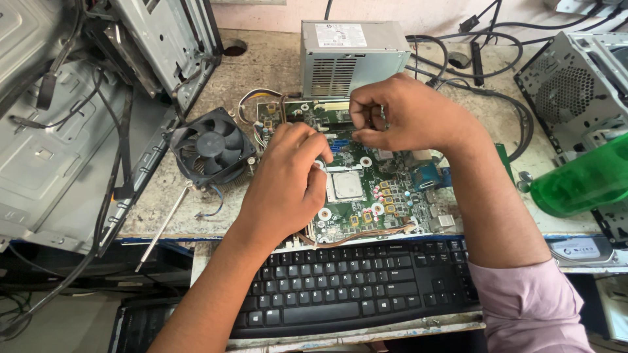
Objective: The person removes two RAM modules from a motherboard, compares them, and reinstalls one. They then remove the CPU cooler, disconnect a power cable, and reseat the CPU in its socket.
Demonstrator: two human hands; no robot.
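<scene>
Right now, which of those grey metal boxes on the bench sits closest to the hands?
The power supply, right behind the motherboard and right hand. The open cases stand off at left and right.

a worn stone workbench (275, 65) carries a green motherboard (373, 189), cooler fan (212, 147), grey power supply (353, 55) and black keyboard (353, 287).

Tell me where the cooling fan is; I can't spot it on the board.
In the head view the black cooling fan sits on the bench left of the green circuit board, beside the left hand and just right of the open metal case.
</scene>
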